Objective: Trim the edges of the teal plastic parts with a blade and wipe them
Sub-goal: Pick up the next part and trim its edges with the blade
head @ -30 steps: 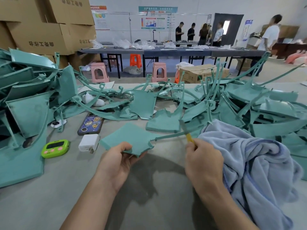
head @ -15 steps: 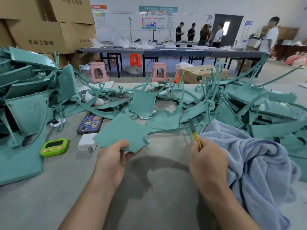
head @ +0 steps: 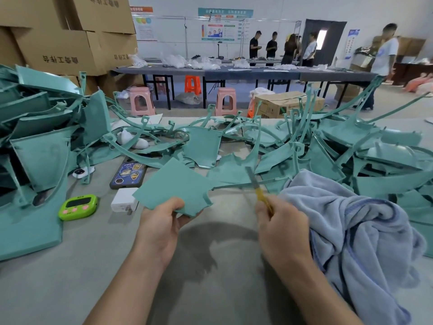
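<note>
Left hand (head: 161, 225) pinches the near edge of a flat teal plastic part (head: 173, 184), holding it above the grey worktop (head: 70, 277). Right hand (head: 283, 228) is curled round a yellow-handled blade (head: 255, 184), whose metal tip lies across the part's thin arm. A blue-grey towel (head: 351, 231) is heaped just beside that hand. Piled teal parts (head: 42, 156) cover the worktop's left, back and right, with a phone (head: 127, 174), a white charger (head: 124, 199) and a green timer (head: 78, 207) between. Beyond are cardboard boxes (head: 58, 43), pink stools (head: 141, 100), a long dark worktop (head: 234, 72) and standing people (head: 271, 46).
</note>
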